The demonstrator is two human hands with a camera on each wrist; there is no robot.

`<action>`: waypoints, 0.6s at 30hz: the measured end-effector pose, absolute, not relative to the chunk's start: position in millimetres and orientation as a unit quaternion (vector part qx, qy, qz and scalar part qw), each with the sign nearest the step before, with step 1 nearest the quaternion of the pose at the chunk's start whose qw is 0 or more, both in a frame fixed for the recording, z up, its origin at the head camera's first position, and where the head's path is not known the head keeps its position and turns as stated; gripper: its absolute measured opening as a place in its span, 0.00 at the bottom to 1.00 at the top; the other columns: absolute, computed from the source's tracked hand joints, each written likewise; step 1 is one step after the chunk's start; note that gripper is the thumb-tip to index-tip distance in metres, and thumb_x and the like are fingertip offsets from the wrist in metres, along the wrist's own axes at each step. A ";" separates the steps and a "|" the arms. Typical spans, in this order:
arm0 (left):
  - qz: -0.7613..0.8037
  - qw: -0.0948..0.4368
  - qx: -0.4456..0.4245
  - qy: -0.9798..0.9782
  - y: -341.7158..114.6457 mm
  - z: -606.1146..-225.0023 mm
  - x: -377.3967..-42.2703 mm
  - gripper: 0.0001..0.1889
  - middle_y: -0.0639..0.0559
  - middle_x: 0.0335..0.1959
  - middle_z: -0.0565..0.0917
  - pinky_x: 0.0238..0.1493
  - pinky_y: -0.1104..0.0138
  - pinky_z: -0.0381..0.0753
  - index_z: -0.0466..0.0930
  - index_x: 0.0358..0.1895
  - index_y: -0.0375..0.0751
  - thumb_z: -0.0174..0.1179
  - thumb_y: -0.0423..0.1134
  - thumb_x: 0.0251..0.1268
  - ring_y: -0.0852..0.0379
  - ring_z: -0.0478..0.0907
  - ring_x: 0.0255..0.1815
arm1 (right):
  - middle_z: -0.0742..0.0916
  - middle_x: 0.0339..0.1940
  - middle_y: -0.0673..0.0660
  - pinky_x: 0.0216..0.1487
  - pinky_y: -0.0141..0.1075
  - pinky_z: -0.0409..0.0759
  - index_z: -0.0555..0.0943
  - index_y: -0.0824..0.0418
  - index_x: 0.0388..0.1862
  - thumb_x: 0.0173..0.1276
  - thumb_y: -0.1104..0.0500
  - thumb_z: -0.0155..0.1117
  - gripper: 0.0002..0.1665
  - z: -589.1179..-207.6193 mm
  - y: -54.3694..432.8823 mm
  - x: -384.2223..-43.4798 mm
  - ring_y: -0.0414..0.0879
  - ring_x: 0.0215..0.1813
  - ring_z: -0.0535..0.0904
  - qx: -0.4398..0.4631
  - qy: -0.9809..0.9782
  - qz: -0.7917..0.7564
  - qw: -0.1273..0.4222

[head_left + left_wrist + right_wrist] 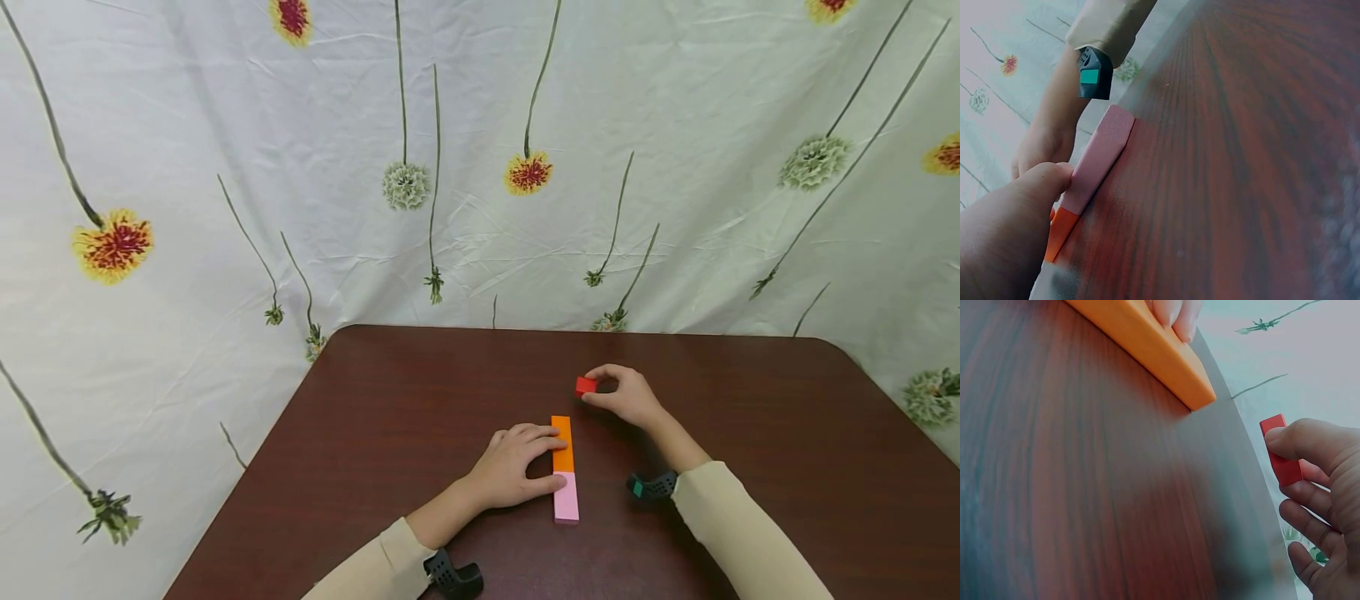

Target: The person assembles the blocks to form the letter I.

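An orange block (pixel 562 424) and a pink block (pixel 566 505) lie end to end in one line on the table, the orange one farther away. My left hand (pixel 512 471) rests against them from the left: its fingertips lie on the orange block, its thumb on the pink one. Beyond the far end of the orange block, my right hand (pixel 630 398) pinches a small red block (pixel 1284 459) between thumb and fingers. In the right wrist view the red block is apart from the orange block, and the other fingers spread loosely below it.
The dark brown wooden table (pixel 420 375) has rounded far corners. Behind it hangs a white cloth (pixel 480 108) printed with flowers and stems. Each wrist wears a black band, the right one (pixel 652 486) with a green patch.
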State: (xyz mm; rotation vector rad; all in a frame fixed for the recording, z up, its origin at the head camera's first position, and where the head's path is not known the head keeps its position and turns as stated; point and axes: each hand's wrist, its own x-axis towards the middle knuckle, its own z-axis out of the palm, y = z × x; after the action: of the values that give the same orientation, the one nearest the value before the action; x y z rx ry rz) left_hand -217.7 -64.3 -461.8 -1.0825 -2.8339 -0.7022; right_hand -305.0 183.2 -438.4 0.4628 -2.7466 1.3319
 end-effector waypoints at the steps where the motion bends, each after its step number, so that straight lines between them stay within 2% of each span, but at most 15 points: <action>1: -0.225 0.015 -0.347 -0.910 -64.3 -461.6 -217.5 0.28 0.59 0.68 0.71 0.61 0.49 0.62 0.74 0.65 0.57 0.51 0.64 0.67 0.55 0.62 0.69 | 0.84 0.44 0.60 0.43 0.43 0.75 0.82 0.66 0.49 0.60 0.56 0.73 0.21 -438.3 182.0 -305.0 0.53 0.43 0.77 0.151 -0.890 0.430 0.027; 18: -0.226 0.020 -0.353 -0.908 -64.8 -461.9 -217.4 0.28 0.58 0.68 0.71 0.61 0.48 0.63 0.74 0.66 0.56 0.51 0.64 0.67 0.54 0.63 0.69 | 0.84 0.44 0.59 0.44 0.43 0.75 0.83 0.64 0.49 0.59 0.57 0.73 0.20 -439.0 162.9 -303.2 0.52 0.44 0.77 0.167 -0.889 0.427 0.016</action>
State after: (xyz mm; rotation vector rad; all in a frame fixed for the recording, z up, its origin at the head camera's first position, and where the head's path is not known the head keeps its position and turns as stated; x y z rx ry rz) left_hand -217.4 -64.8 -461.9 -1.0956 -2.8163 -0.7016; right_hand -303.2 162.9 -439.0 0.5199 -2.7627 1.3275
